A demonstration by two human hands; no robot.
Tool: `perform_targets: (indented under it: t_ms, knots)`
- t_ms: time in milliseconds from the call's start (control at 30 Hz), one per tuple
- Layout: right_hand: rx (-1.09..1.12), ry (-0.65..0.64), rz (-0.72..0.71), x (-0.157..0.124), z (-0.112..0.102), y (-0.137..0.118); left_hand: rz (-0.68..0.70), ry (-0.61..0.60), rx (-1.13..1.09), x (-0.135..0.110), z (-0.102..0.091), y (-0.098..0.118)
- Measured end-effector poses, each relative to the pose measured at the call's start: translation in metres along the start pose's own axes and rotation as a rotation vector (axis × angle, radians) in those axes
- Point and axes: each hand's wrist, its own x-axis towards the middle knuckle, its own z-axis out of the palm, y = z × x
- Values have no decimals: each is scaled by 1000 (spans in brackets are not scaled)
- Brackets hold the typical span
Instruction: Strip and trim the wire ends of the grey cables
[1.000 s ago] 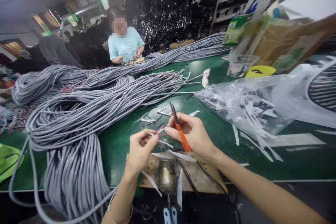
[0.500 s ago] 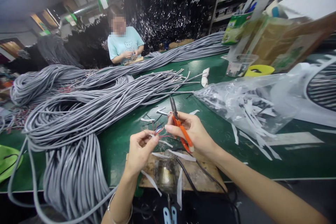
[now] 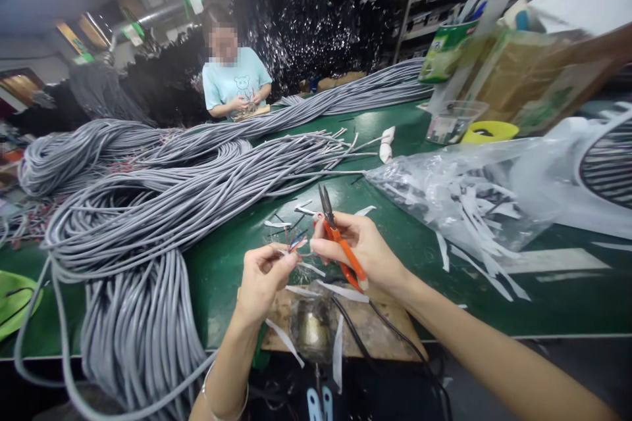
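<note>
Thumb and fingers of my left hand (image 3: 269, 276) pinch the end of a grey cable (image 3: 190, 378), which runs up beside that forearm. Thin coloured wires (image 3: 297, 241), blue, red and white among them, fan out past the fingertips. My right hand (image 3: 363, 247) is closed around orange-handled pliers (image 3: 340, 237), whose dark jaws point up and away, slightly apart. Its thumb and fingertips are close to the wires; whether they touch one is too small to tell. Under both hands lies a wooden board (image 3: 385, 325) with a small metal block (image 3: 313, 329) on it.
Big bundles of grey cable (image 3: 162, 210) cover the left of the green table (image 3: 409, 302). A plastic bag (image 3: 444, 191) of white strips lies to the right, beside a fan (image 3: 607, 158). Light-blue-handled scissors (image 3: 320, 402) are at the front edge. A co-worker (image 3: 237, 82) sits opposite.
The pliers have tilted a little, their jaws now showing more of a gap. The coloured wires stand more upright at my left fingertips. Both hands stay almost in place.
</note>
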Motion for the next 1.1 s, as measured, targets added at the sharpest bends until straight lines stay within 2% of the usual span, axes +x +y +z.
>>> perform_targets:
  t_ms: [233, 467, 800, 1000, 1100]
  knots:
    - [-104, -82, -47, -3, -1, 3, 2, 21, -4, 0, -2, -1]
    - [-129, -20, -45, -2, 0, -1, 12, -19, -29, 1, -1, -1]
    - [-229, -89, -58, -5, -1, 6, 33, 91, -17, 0, 2, 2]
    - [-257, -76, -60, -3, 2, 12, -23, 12, -58, 1, 1, 3]
    - [-189, 1, -79, -3, 3, 10, -47, -37, -38, 1, 0, 3]
